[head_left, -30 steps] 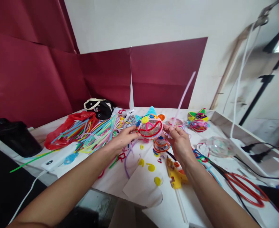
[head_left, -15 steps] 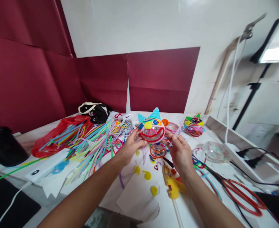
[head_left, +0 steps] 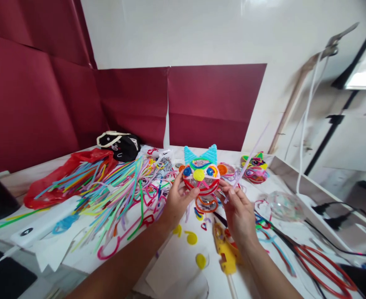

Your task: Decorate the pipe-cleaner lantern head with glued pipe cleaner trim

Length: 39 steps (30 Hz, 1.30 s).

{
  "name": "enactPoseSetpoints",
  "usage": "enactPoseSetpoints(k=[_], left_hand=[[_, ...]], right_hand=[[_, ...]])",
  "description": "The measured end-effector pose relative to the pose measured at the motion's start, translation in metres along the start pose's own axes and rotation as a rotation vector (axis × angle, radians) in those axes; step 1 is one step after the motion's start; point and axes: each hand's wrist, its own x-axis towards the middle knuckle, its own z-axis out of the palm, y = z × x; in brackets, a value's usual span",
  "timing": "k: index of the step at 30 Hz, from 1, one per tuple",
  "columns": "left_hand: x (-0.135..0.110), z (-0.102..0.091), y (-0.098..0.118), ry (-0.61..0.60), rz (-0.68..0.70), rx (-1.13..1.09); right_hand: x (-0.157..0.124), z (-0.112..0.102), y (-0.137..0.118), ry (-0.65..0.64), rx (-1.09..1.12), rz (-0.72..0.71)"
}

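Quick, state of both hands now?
Left hand: closed on the cat face.
Right hand: closed, pinching a lilac pipe cleaner.

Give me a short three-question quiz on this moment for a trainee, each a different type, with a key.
1. What does the right hand pinch?
2. True or false: the scissors lie to the right of the glue gun in the picture.
3. What color are the pointed ears on the face craft in the left hand?
A) red
B) light blue
C) yellow

Key: 1. A pale purple pipe cleaner. 2. True. 3. B.
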Motion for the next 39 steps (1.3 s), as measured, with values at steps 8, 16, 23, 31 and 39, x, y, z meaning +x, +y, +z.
enactPoseSetpoints(k=[8,16,23,31,39], left_hand=[[0.003,0.003,-0.011,0.023,-0.063,-0.152],[0.004,0.012,-0.007,0.143,-0.106,-0.191],[0.001,0.009,-0.012,0.165,-0.076,-0.176],[0.000,0.001,-0.022,0.222,-0.058,-0.182],[-0.004,0.004,-0.022,0.060,-0.061,-0.252]], right_hand=[[0.001,-0.002,0.000,0.027,-0.022,-0.019],[0.000,-0.009,0.010,0.058,-0.041,-0.007],[-0.002,-0.013,0.022,0.084,-0.069,0.044],[-0.005,-0.015,0.027,0.086,-0.086,0.068],[-0.008,-0.016,0.030,0.086,-0.129,0.055]])
